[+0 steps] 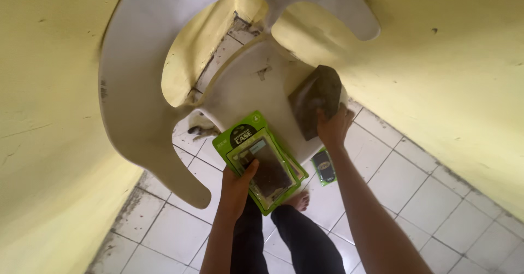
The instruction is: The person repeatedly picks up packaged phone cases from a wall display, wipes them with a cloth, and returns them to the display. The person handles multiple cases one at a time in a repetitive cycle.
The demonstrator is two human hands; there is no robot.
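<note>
Two hands are busy in my feed, each closed on something. My left hand (236,189) is clamped around a fanned stack of green packages (261,162), thumb pressed across the clear front of the top one, held just above my legs. My right hand (332,127) reaches further forward with fingers wrapped on the lower edge of a dark flat case (315,99), which sits tilted against the seat of a white plastic chair (136,88).

As I judge it, the work is partway along: one dark case is out of its packaging and at the chair seat, several packages remain bundled in my left hand, and one more small green package (324,166) lies on the tiled floor (393,181) just beside my foot (299,201). Whether the case rests fully on the seat or is only touching it, I cannot tell.

Both forearms stretch forward from the bottom of the view, the right one extended further and higher, the left bent in closer. Yellow walls (464,77) hem the chair on both sides.
</note>
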